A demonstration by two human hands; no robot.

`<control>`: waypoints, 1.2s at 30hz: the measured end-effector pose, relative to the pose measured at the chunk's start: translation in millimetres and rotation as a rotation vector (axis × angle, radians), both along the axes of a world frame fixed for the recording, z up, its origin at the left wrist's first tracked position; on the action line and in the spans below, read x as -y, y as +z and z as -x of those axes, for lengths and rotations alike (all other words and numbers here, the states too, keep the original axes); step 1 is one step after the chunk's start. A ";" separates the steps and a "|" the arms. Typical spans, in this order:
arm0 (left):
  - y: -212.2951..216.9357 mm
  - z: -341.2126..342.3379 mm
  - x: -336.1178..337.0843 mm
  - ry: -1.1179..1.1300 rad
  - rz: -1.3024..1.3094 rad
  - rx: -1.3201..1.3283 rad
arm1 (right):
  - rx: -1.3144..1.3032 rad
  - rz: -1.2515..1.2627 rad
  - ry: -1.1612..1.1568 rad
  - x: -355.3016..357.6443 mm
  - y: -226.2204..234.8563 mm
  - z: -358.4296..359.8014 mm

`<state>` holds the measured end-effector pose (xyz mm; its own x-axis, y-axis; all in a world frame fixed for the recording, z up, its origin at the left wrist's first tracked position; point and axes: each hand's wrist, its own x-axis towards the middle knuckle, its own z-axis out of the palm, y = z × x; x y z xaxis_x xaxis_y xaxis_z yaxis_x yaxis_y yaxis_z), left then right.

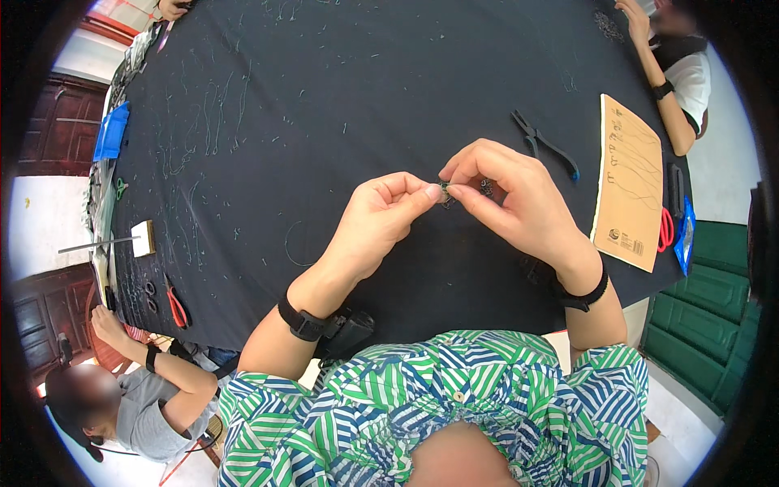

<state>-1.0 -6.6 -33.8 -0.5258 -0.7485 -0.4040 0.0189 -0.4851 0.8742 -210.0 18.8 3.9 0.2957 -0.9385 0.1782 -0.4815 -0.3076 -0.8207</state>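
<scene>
Frame centre: small wiry piece (447, 196) is pinched by fingertips of left hand (373, 215) and right hand (523, 199) | light pressure is advised | piece is best steadied low over dark surface (389, 114).

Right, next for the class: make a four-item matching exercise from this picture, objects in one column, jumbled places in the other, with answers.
1. Small dark wiry piece
2. Dark pliers with a blue-tipped handle
3. Red-handled pliers
4. Tan rectangular card

A. Left part of the black cloth
B. Pinched between the left hand and right hand
C. Farthest right of the four
D. Just beyond the right hand

Pairs: 1-B; 2-D; 3-A; 4-C.
</scene>
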 end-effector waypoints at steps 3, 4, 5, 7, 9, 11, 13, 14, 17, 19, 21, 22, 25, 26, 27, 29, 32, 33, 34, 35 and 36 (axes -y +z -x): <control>1.2 0.6 -0.5 0.008 -0.018 -0.003 | 0.037 0.007 0.025 -0.6 -2.7 -2.1; 0.9 0.4 -0.7 0.005 -0.032 -0.031 | 0.035 -0.015 0.029 -0.6 -2.7 -3.1; 0.5 0.1 -0.8 0.002 -0.047 -0.059 | 0.032 -0.036 0.032 -0.7 -2.8 -3.7; -1.2 -1.1 -0.9 -0.007 -0.068 -0.083 | 0.021 -0.023 0.030 -0.7 -3.9 -4.0; -1.1 -3.2 -0.1 -0.015 -0.089 -0.107 | 0.011 -0.011 0.028 -0.5 -4.2 -3.9; 1.8 -5.3 1.2 -0.027 -0.146 -0.168 | -0.054 0.030 0.049 -0.5 -3.4 -2.9; 3.6 -3.5 -0.2 -0.027 -0.104 -0.113 | -0.074 0.074 0.055 0.5 -7.9 -1.9; 3.9 -2.8 -0.7 -0.027 -0.060 -0.057 | -0.094 0.120 0.061 0.9 -9.7 -1.2; 2.5 -2.9 0.2 -0.030 -0.022 -0.079 | -0.057 0.095 0.075 1.1 -10.3 1.4; 4.0 -5.5 1.1 -0.033 -0.022 -0.085 | -0.024 0.021 0.048 0.4 -5.3 0.5; 5.6 -5.6 0.7 -0.036 -0.022 -0.090 | 0.009 -0.053 0.022 -0.4 0.3 -1.1; 6.5 -3.5 -1.0 -0.020 0.006 -0.104 | 0.031 -0.087 0.033 -0.9 3.0 -1.8; 9.8 -3.5 -2.6 -0.008 0.035 -0.115 | 0.056 -0.096 0.046 -1.5 0.7 -4.9; 10.8 -3.9 -3.0 -0.012 0.036 -0.112 | 0.059 -0.072 0.047 -2.1 -0.4 -5.5; 11.8 -3.5 -3.7 -0.012 0.037 -0.112 | 0.060 -0.071 0.046 -3.0 0.7 -4.7; 12.5 -3.3 -4.6 0.011 0.061 -0.085 | 0.015 -0.095 0.015 -4.0 2.4 -3.3; 13.0 -3.4 -5.4 0.025 0.065 -0.086 | 0.008 -0.035 -0.004 -5.3 1.7 -3.6; 13.0 -3.0 -6.0 0.025 0.066 -0.086 | 0.008 -0.034 -0.004 -5.3 0.8 -3.5; 13.0 -2.4 -6.6 0.038 0.081 -0.084 | 0.000 -0.005 -0.007 -5.3 -0.3 -3.6; 13.0 -2.0 -7.0 0.050 0.096 -0.082 | -0.007 0.024 -0.009 -5.3 -0.9 -3.7; 13.3 -1.9 -7.0 0.050 0.096 -0.082 | -0.006 0.024 -0.010 -5.4 -0.5 -3.8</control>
